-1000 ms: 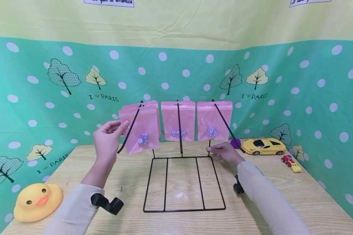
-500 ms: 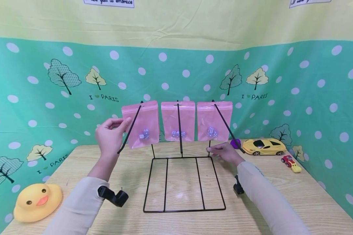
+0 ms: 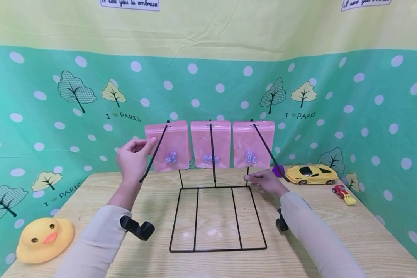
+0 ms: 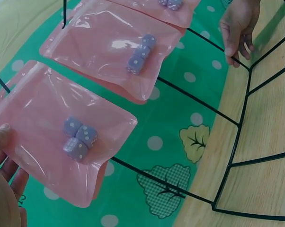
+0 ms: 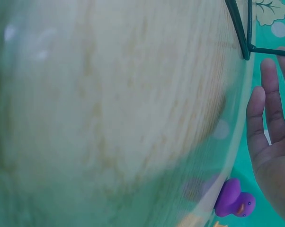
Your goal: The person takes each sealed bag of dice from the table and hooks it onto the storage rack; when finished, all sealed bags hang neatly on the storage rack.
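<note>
A black wire display rack (image 3: 213,188) stands on the table, with pink zip bags hanging from its three long hooks. My left hand (image 3: 133,158) pinches the left edge of the left pink bag (image 3: 177,143), thumb in front. Three pale purple dice (image 4: 79,138) show through that bag. More pink film behind it shows in the left wrist view. Similar dice lie in the middle bag (image 3: 200,141) and the right bag (image 3: 241,139). Low on the rack's right upright, my right hand (image 3: 265,181) holds the wire between thumb and fingers.
A large yellow duck (image 3: 45,241) sits at the table's left. Behind my right hand are a small purple duck (image 5: 235,198), a yellow toy car (image 3: 312,175) and a red-and-yellow toy vehicle (image 3: 344,194). A polka-dot cloth (image 3: 368,116) hangs around the back and sides.
My left hand has moved slightly right and up. The left bag has gone back along its hook, hanging straighter and looking smaller. My right hand keeps its place on the upright.
</note>
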`<action>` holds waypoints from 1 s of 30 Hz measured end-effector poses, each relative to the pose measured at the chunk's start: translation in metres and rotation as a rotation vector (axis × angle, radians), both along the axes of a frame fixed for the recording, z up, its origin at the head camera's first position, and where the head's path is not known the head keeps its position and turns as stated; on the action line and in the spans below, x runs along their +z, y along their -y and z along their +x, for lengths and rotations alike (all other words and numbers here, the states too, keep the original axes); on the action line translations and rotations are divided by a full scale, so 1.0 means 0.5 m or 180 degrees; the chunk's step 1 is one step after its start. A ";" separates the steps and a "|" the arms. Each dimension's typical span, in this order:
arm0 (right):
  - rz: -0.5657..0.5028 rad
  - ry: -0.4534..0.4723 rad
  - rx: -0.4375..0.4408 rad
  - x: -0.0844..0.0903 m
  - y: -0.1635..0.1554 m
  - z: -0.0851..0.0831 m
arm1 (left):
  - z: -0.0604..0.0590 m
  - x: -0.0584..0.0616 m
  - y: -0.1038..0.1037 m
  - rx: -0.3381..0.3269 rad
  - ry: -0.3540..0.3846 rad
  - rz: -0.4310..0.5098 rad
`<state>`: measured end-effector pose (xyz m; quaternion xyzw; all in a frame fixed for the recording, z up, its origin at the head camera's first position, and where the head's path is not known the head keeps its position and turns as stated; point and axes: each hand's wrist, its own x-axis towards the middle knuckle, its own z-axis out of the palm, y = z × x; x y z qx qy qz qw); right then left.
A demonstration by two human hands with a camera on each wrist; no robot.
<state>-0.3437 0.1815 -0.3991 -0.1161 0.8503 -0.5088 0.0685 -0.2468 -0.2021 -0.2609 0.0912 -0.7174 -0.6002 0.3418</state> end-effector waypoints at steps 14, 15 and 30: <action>-0.0047 -0.0062 0.0049 -0.009 -0.004 -0.007 | -0.001 -0.014 0.007 -0.0076 0.0186 -0.0144; -0.0044 -0.0070 0.0049 -0.009 -0.005 -0.007 | 0.000 -0.016 0.009 -0.0080 0.0194 -0.0166; -0.0049 0.0069 0.0078 -0.002 -0.003 -0.006 | 0.011 -0.047 0.031 -0.0088 0.0470 -0.0586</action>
